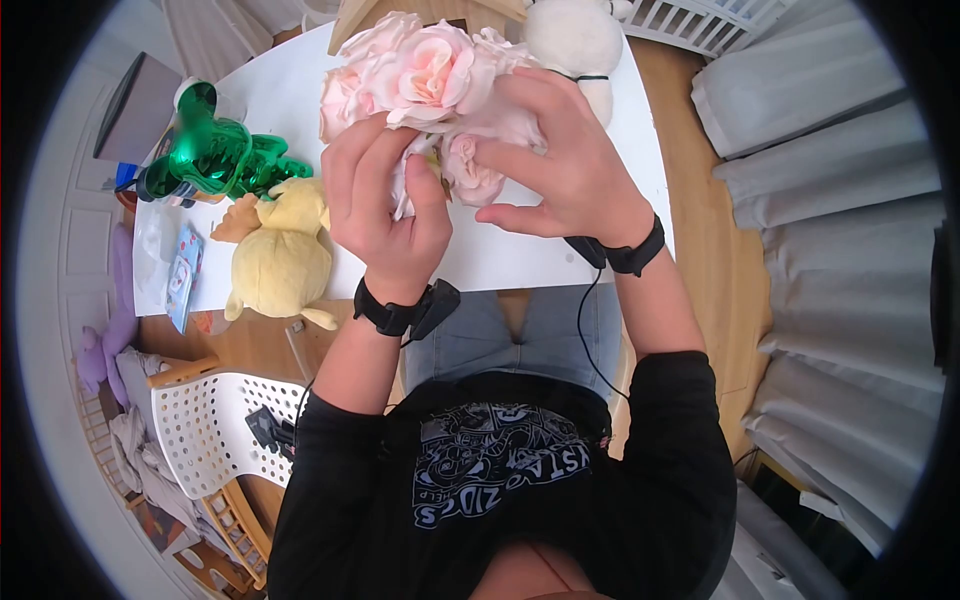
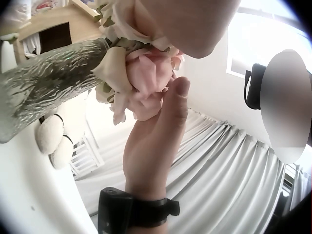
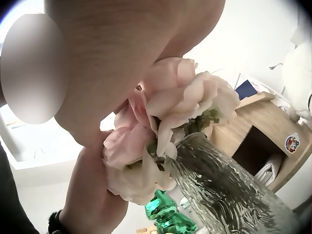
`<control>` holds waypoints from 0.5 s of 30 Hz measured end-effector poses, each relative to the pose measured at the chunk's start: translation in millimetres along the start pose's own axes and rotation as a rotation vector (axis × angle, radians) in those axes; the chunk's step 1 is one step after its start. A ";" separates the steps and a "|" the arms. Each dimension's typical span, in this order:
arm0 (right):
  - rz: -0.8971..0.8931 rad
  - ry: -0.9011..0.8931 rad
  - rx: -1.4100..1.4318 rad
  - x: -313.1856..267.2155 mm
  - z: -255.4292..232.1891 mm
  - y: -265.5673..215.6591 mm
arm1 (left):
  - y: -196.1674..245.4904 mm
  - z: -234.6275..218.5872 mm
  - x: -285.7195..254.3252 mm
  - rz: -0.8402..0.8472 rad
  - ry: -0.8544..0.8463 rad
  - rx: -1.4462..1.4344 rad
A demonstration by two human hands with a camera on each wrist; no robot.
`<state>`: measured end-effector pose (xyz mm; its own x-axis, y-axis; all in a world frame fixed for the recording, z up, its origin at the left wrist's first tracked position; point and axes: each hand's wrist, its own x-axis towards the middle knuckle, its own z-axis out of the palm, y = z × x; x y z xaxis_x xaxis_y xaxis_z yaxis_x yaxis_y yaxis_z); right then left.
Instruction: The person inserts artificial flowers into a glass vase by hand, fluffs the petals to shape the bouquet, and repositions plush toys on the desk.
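A bunch of pale pink roses [image 1: 432, 75] stands in a textured clear glass vase [image 3: 226, 183], with cream petals and green leaves among the blooms. My left hand [image 1: 385, 195] curls its fingers at the left side of the bunch, thumb raised against the petals. On the other side my right hand [image 1: 570, 150] bends its fingers round the blooms, with a smaller pink rose [image 1: 470, 168] close to its index finger and thumb. In the left wrist view the right thumb lies straight beside a pink rose [image 2: 148, 73]. Petals hide several fingertips.
On the white table [image 1: 510, 255] a yellow plush toy [image 1: 283, 262] sits left of my left hand. Behind it stands a shiny green figure [image 1: 215, 150]. A white plush toy [image 1: 575, 45] is at the back right, near a wooden box [image 3: 243, 131] behind the vase.
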<state>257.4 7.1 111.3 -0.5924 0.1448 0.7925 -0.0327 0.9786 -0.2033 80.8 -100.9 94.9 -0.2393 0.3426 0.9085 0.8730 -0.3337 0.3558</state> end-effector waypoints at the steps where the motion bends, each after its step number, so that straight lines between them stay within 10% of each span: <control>1: 0.005 -0.006 0.008 0.0 -0.1 0.2 | 0.0 -0.2 -0.4 0.006 -0.002 -0.001; 11: -0.085 0.191 -0.111 -20.9 3.4 14.0 | 8.5 -17.4 10.4 0.162 -0.204 0.046; 15: 0.142 0.588 0.205 -35.2 18.9 46.7 | 13.0 -25.2 7.5 0.104 -0.115 -0.068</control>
<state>261.5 44.9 63.1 -0.0637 0.3844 0.9210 -0.1740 0.9044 -0.3896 79.7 -124.9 111.9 -0.0950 0.4000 0.9116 0.8586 -0.4305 0.2783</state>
